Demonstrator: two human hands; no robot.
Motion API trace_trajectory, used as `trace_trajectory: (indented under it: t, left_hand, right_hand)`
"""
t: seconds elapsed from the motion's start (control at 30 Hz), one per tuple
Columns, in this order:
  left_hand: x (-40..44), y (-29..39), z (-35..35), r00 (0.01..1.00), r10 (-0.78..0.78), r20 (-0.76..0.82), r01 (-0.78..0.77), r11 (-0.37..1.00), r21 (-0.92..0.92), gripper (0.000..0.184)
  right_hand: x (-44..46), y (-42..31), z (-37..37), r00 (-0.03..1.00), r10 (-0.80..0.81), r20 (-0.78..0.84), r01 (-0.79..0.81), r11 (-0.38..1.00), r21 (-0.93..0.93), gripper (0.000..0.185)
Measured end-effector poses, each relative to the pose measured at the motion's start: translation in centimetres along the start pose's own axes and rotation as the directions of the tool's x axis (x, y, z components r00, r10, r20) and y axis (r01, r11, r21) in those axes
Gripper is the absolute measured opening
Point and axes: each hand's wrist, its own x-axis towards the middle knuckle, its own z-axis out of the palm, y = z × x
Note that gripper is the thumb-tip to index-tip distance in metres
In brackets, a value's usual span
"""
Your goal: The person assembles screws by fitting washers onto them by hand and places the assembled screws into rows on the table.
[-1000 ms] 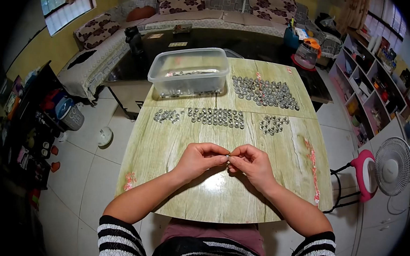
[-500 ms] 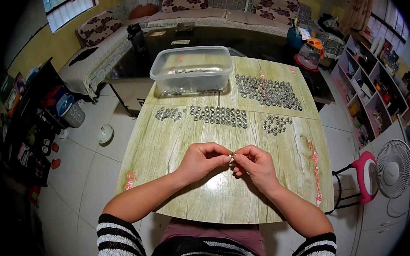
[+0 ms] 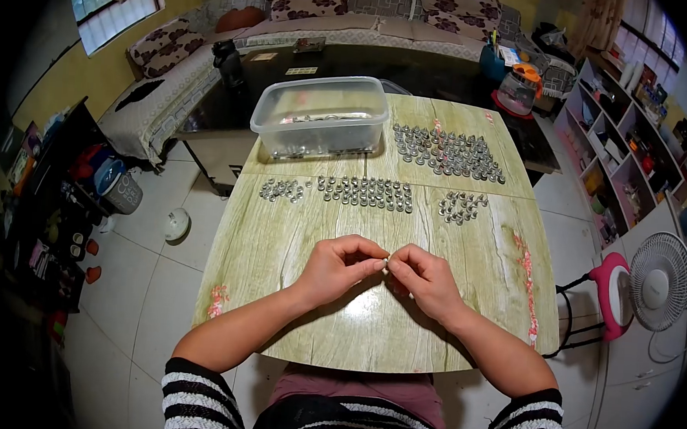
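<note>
My left hand (image 3: 338,271) and my right hand (image 3: 424,282) meet above the middle of the table. Between their pinched fingertips is a small shiny metal piece (image 3: 386,262), mostly covered, so its exact kind cannot be made out. Beyond my hands, small metal parts stand in groups: loose low round pieces (image 3: 282,190) at the left, neat rows of round parts (image 3: 365,193) in the middle, and a small cluster of pointed parts (image 3: 463,208) at the right. A larger block of pointed metal parts (image 3: 449,154) fills the far right.
A clear plastic tub (image 3: 319,138) with metal pieces inside stands at the table's far left. The wood-patterned table (image 3: 252,287) has worn red-and-white patches. A pink stool (image 3: 614,298) and a white fan (image 3: 659,281) are at the right; a dark table (image 3: 415,65) lies behind.
My right fingers have shifted slightly around the small metal piece, curling in more. My left hand stays nearly in place, and the groups of parts look the same.
</note>
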Motion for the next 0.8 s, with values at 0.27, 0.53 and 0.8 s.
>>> trace_trajectory:
  t: [0.27,0.53,0.8]
  left_hand:
    - [0.0,-0.2,-0.2,0.999,-0.037,-0.001,0.037,0.999,-0.032,0.015]
    - [0.0,-0.1,-0.1,0.999,-0.021,0.045,0.024,0.997,-0.073,0.014]
    - [0.0,-0.2,-0.1,0.999,0.0,0.041,0.002,0.998,-0.059,0.014]
  right_hand:
    - [0.0,-0.1,-0.1,0.996,-0.085,-0.034,0.082,0.993,-0.083,0.025]
    - [-0.1,-0.1,-0.4,0.996,0.064,0.063,-0.067,0.997,0.038,0.021]
    - [-0.2,-0.9,-0.2,0.996,0.078,0.038,-0.078,0.997,0.001,0.019]
